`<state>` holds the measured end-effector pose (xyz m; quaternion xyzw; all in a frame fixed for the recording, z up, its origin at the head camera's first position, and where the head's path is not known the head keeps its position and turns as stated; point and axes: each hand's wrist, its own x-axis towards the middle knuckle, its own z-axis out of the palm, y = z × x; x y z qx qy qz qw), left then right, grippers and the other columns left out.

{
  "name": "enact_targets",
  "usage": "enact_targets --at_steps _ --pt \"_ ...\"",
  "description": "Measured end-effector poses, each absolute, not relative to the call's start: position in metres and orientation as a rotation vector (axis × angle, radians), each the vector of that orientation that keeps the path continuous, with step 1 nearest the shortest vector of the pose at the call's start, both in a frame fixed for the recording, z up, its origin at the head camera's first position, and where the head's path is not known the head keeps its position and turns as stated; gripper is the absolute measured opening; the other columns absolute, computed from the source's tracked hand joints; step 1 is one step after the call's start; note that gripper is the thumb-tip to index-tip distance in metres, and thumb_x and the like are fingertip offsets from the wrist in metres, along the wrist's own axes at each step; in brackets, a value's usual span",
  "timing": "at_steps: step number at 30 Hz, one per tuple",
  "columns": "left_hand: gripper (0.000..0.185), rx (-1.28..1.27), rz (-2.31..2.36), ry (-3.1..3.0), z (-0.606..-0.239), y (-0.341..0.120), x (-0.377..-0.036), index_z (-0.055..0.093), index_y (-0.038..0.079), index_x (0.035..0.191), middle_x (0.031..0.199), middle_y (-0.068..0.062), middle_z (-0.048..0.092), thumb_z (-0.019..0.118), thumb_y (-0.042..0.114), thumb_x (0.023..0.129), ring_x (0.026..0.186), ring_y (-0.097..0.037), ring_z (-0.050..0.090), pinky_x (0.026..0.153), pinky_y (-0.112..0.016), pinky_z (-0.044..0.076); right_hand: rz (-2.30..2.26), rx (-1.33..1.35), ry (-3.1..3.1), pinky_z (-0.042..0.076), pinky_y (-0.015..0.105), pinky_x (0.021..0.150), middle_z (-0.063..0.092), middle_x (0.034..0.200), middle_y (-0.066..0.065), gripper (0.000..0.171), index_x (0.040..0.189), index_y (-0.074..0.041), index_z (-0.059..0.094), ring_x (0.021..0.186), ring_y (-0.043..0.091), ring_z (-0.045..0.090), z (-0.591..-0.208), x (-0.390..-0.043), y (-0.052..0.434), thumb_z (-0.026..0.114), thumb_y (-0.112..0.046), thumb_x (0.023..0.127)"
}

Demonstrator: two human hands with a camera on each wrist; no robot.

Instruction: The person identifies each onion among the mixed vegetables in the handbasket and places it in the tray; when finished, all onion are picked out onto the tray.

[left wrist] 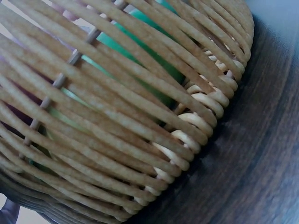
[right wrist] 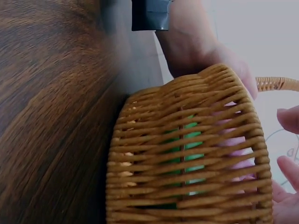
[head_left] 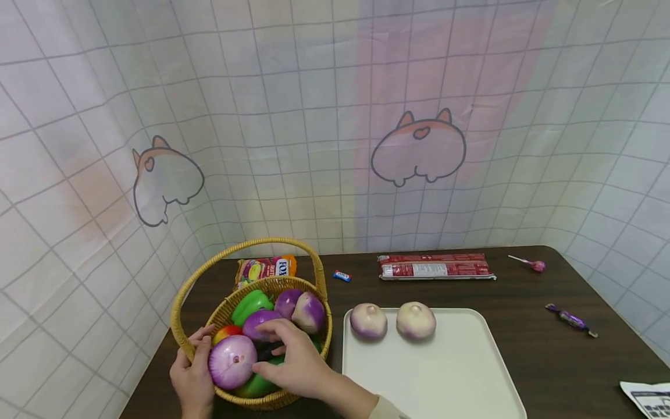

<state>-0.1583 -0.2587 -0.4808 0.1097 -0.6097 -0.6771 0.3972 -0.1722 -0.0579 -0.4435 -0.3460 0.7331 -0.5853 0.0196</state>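
At the near left, a wicker basket (head_left: 262,401) stands on the dark wooden table (head_left: 528,331), loaded with vegetables, and both hands are at it. The left hand (head_left: 193,375) is clamped on the basket's left rim by the foot of the handle, its thumb right up beside a big purple onion (head_left: 230,364) at the near left of the load. Over the near right rim hangs the right hand (head_left: 298,361), fingers and thumb apart, poised above the pile; whether the thumb touches that onion, I cannot tell! Deeper inside: a green bell pepper (head_left: 251,306) toward the far side, a purple-and-white vegetable (head_left: 310,313) at the far right, a red-and-yellow fruit (head_left: 227,333) partly hidden at left. Just right of the basket, a white tray (head_left: 434,372) carries two pale onions (head_left: 416,321) along its far edge, near each other. Far back, a candy bag (head_left: 267,269) peeks out behind the basket, a red packet (head_left: 434,266) lies beyond the tray, and off right, a lollipop (head_left: 537,266).
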Motion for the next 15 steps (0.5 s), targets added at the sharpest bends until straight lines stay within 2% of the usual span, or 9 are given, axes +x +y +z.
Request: enact_targets --at_steps 9,15 --pt "0.025 0.305 -1.72 -1.564 -0.481 -0.258 -0.156 0.054 -0.017 0.086 0.1 -0.004 0.074 0.064 0.005 0.094 0.101 -0.012 0.065 0.085 -0.016 0.048 -1.733 -1.129 2.198 0.051 0.022 0.089 0.056 0.134 0.003 0.06 0.137 -0.009 0.05 0.112 0.007 0.055 -0.446 -0.174 -0.072 0.076 -0.016 0.084" --pt "0.027 0.309 -1.711 -1.572 -0.481 -0.259 -0.157 0.053 -0.019 0.087 0.1 -0.004 0.074 0.063 0.006 0.094 0.102 -0.012 0.064 0.085 -0.016 0.048 -1.543 -1.225 2.309 0.047 0.016 0.091 0.052 0.141 -0.001 0.067 0.142 -0.01 0.047 0.121 0.005 0.051 -0.444 -0.175 -0.078 0.077 -0.027 0.084"
